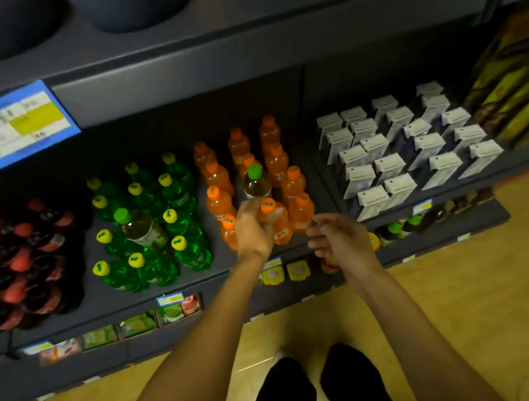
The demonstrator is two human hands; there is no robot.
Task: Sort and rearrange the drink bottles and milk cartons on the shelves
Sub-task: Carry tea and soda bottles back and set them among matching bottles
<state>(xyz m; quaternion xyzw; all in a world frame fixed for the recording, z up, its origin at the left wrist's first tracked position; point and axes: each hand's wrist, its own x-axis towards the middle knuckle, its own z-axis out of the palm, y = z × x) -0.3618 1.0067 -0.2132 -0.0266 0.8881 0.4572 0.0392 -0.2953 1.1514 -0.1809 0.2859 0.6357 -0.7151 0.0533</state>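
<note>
Here the left hand [255,230] grips an upright green-capped tea bottle [256,184] by its base above the orange soda bottles [294,197], while the right hand [342,238] hovers loosely empty beside it.

orange bottles [291,184] | green bottles, yellow caps [149,232] | white cartons [414,145] | blue-bordered tag [16,123]

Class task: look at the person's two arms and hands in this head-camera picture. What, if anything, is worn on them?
Both forearms are bare up to the picture's lower edge: no sleeves show. The left hand and right hand wear no gloves, and no watch, bracelet or ring is visible on either wrist or hand. The picture is somewhat blurred, so a thin ring could be missed.
</note>
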